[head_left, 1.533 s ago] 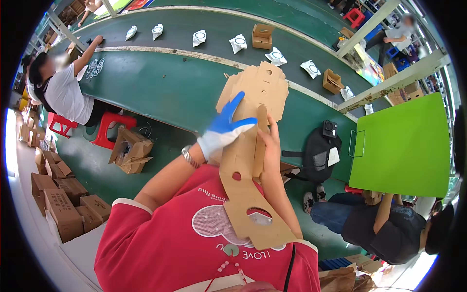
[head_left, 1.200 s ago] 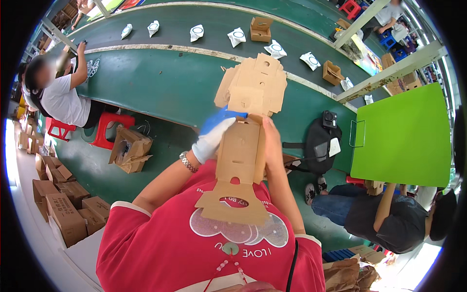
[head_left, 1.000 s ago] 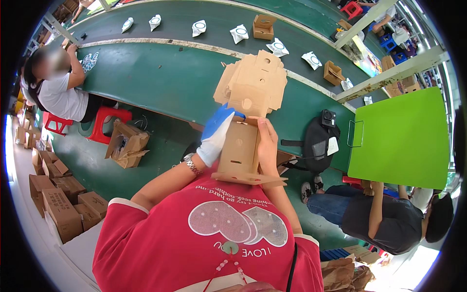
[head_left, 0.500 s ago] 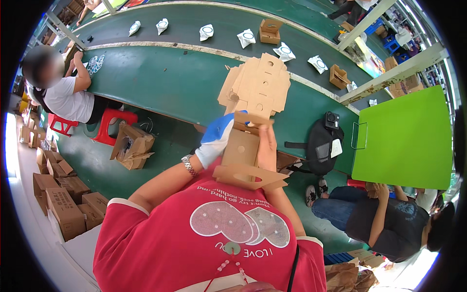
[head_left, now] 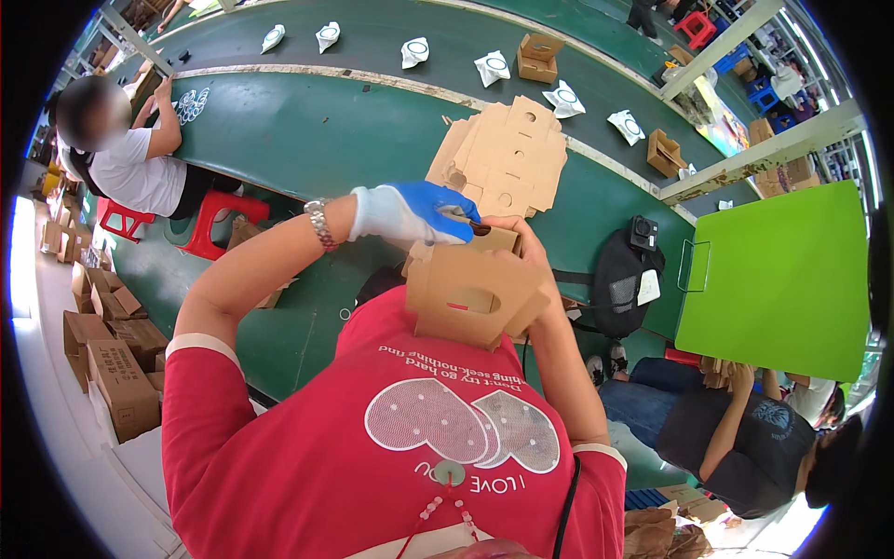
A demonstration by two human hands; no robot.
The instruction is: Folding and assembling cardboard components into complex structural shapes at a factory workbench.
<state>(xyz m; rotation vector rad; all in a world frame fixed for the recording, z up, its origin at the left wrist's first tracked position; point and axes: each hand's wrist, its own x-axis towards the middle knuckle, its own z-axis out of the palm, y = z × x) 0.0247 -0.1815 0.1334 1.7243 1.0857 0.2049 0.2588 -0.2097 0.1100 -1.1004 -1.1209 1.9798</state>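
A part-folded brown cardboard box (head_left: 456, 293) is held up against my chest, its front flap with a cut-out facing me. My left hand (head_left: 419, 214), in a white and blue glove, reaches over the far edge with its fingers curled onto the end panel. My bare right hand (head_left: 526, 244) grips the box's right side near the far corner; part of it is hidden behind the cardboard. Just beyond, a pile of flat cardboard box blanks (head_left: 507, 158) lies on the green table (head_left: 307, 140).
A dark conveyor (head_left: 372, 51) carries white packets (head_left: 415, 53) and small open boxes (head_left: 538, 58). To the right are a black bag (head_left: 619, 284) and a bright green board (head_left: 773, 275). One person (head_left: 130, 154) sits at left, another (head_left: 754, 429) at right. Cartons (head_left: 121, 387) stack at lower left.
My left hand has risen and swung over the far end of the box, its elbow lifting outward. The box has tilted, so its front flap now hides the inside.
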